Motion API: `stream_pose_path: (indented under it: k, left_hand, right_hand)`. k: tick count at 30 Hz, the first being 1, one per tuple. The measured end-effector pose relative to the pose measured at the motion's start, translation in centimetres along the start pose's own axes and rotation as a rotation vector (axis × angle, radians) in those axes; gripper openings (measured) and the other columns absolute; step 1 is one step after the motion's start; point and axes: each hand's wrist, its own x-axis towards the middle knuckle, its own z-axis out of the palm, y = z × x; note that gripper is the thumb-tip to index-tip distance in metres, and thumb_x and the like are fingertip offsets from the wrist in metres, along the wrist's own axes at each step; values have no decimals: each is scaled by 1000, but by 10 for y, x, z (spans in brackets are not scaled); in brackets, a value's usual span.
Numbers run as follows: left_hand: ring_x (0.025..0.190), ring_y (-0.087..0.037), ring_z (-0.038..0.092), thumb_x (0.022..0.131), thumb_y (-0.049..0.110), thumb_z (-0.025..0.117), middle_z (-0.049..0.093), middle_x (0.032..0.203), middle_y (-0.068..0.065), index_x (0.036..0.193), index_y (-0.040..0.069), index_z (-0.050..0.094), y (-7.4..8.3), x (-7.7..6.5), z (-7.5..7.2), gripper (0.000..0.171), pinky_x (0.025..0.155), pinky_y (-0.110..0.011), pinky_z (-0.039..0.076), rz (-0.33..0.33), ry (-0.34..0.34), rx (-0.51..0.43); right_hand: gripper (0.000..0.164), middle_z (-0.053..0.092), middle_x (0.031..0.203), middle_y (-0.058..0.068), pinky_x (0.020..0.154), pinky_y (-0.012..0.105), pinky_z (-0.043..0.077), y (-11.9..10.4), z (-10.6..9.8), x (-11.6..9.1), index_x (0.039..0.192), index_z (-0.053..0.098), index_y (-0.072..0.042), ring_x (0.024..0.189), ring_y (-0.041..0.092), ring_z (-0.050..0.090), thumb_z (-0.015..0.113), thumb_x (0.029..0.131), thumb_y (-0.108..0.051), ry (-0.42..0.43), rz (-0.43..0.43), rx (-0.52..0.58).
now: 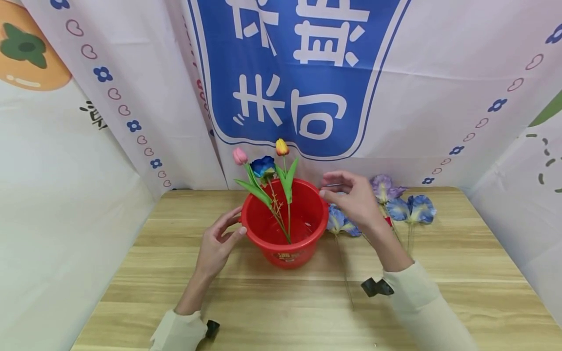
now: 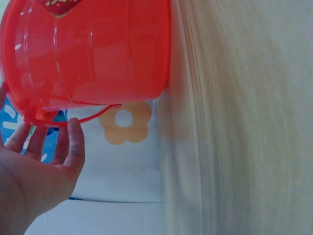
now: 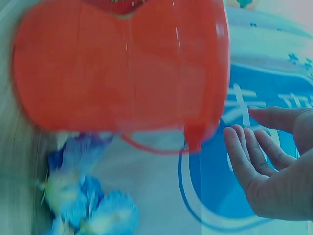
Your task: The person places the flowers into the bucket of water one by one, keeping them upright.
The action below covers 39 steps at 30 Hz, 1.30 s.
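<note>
A red plastic bucket stands upright on the table. Inside lean a pink tulip, a yellow-and-red tulip and a blue rose-like flower, all artificial-looking. My left hand touches the bucket's left side, its fingertips at the rim and the thin red handle in the left wrist view. Across the bucket, my right hand hovers by the right rim with fingers loosely bent and nothing between them. The right wrist view shows a gap between that hand and the bucket.
Right of the bucket lie a blue iris-like flower, another blue one and a purple one. A small red piece shows partly behind my right forearm. A printed white cloth hangs behind the wooden table.
</note>
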Motion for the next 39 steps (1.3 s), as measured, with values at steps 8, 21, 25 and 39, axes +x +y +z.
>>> stream_pose_path:
  k: [8,21,25,39]
  left_hand:
    - [131,-6,61,103,10,71,57,159,-12,155,11,57,0,-1,0,54,96,-19,61,4,3,2]
    - [131,-7,61,102,7,71,57,159,-12,155,10,57,-1,-1,0,54,96,-21,61,14,7,-5]
    - [131,-8,61,102,6,71,57,159,-12,154,10,57,-1,-1,0,54,95,-21,61,16,4,-10]
    - [131,-8,61,102,6,71,58,158,-13,154,9,57,-2,0,1,54,96,-21,61,14,7,-7]
  right_hand:
    - [46,74,124,6,88,22,64,17,-44,-14,139,65,0,104,7,74,79,97,-9,49,61,61]
    - [29,76,106,-12,83,19,64,62,-99,-34,117,70,-18,91,4,77,75,97,2,119,70,312]
    - [30,77,106,-12,84,19,64,73,-109,-41,118,71,-18,91,5,77,76,96,2,128,79,368]
    - [32,77,108,-10,86,22,65,105,-130,-55,120,71,-21,94,6,78,76,98,1,122,170,451]
